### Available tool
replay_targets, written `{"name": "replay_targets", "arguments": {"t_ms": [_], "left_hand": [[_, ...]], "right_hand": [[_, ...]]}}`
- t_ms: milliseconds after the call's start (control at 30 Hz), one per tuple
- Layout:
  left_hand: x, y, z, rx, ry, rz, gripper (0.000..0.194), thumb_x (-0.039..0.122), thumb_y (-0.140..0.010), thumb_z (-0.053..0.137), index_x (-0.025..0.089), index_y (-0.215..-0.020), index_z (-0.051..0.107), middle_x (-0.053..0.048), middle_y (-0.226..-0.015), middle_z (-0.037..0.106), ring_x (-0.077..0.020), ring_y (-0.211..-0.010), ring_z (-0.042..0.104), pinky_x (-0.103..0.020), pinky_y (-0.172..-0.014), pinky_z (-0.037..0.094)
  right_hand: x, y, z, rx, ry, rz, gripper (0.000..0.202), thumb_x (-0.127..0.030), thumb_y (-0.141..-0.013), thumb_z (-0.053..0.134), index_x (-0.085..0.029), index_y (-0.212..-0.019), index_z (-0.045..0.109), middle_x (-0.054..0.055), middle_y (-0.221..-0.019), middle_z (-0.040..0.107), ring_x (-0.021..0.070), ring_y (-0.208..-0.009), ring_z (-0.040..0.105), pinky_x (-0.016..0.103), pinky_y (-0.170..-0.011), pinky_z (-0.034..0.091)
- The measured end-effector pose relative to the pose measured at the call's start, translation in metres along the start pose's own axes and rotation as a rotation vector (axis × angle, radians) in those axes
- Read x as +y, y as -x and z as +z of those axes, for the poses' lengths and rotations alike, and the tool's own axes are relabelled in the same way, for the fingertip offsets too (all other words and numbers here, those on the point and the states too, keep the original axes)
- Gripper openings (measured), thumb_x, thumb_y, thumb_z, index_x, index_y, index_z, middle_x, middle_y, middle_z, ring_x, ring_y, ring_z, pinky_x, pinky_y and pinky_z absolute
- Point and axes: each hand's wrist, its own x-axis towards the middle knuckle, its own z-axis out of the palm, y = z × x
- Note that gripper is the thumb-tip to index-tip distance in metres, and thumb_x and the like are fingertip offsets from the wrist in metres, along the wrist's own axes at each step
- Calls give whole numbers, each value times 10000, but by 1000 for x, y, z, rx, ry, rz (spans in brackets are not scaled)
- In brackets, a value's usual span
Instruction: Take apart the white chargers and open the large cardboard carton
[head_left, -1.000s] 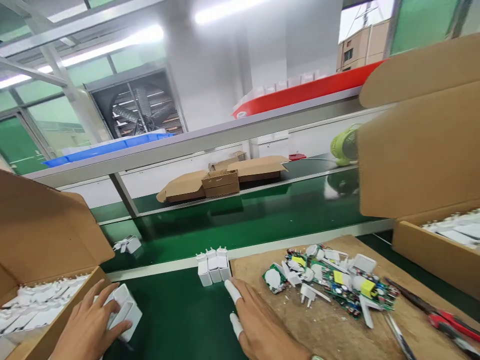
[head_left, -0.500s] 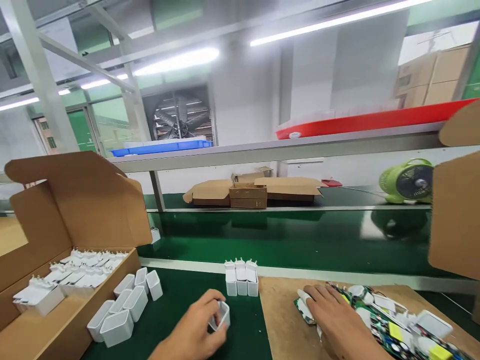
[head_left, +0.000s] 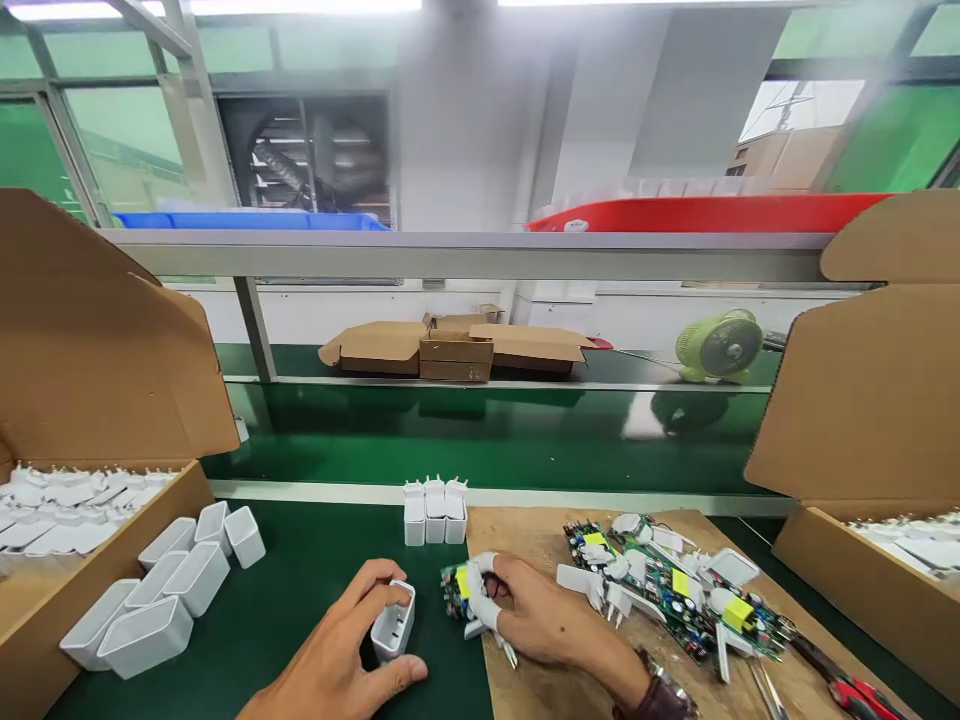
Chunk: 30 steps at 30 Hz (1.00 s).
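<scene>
white housing: we have this one (head_left: 393, 622) on the near middle of the green surface (head_left: 300, 560), its hollow side turned up toward us.
left hand: our left hand (head_left: 341, 650) curls halfway around the housing, forefinger over its far end, thumb at its near side.
circuit board: a small one (head_left: 453, 592) with a yellow part, right of the housing, over the left edge of the brown work board (head_left: 517, 535).
right hand: our right hand (head_left: 532, 610), white covers on its fingertips, pinches that circuit board with the fingers drawn close together.
plug row: three white adapters (head_left: 435, 512) stand side by side, just far of both hands.
loose housings: a cluster (head_left: 165, 595) lies left of us, beside the left carton (head_left: 45, 630).
parts pile: mixed boards and white pieces (head_left: 660, 580) to the right, red-handled pliers (head_left: 862, 690) near them.
far side: a green fan (head_left: 720, 345), right.
</scene>
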Motion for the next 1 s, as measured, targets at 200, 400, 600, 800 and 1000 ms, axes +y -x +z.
{"name": "replay_targets", "arguments": {"t_ms": [200, 400, 600, 800, 1000], "left_hand": [[1, 1, -2, -27, -27, 18, 422, 361, -901, 776, 284, -1298, 654, -130, -1444, 627, -270, -1262, 709, -340, -1068, 604], [1, 3, -2, -34, -33, 25, 454, 279, -907, 737, 303, -1351, 646, -121, -1483, 627, -276, -1298, 698, -337, -1083, 603], [-5, 1, 2, -80, -38, 55, 449, 338, -943, 711, 306, -1384, 635, -136, -1473, 640, -288, -1281, 707, -354, -1059, 622], [-8, 3, 5, -69, -33, 6, 546, 325, -909, 766, 306, -1431, 604, -118, -1481, 655, -296, -1346, 673, -398, -1157, 564], [-14, 5, 8, -48, -7, -131, 826, 423, -898, 806, 318, -1622, 421, -136, -1599, 575, -340, -1440, 610, -511, -1209, 510]], "right_hand": [[13, 3, 7, 88, 319, -38, 548, -314, -925, 637, -148, -1446, 603, 185, -1428, 668, 350, -1327, 625, 499, -1123, 514], [15, 14, 9, -26, 431, -104, 553, -96, -813, 610, -133, -1362, 668, 181, -1588, 553, 325, -1510, 475, 460, -1273, 383], [21, 18, 11, 58, 350, -123, 646, -72, -870, 530, -219, -1493, 611, 118, -1407, 691, 259, -1326, 629, 408, -1157, 513], [34, 13, 16, 71, 408, -201, 982, 24, -634, 487, -194, -1591, 517, 97, -1671, 496, 326, -1599, 331, 554, -1319, 316], [32, 8, 9, 75, 363, -170, 627, -99, -884, 555, -190, -1503, 603, 153, -1349, 682, 304, -1239, 654, 476, -1101, 550]]}}
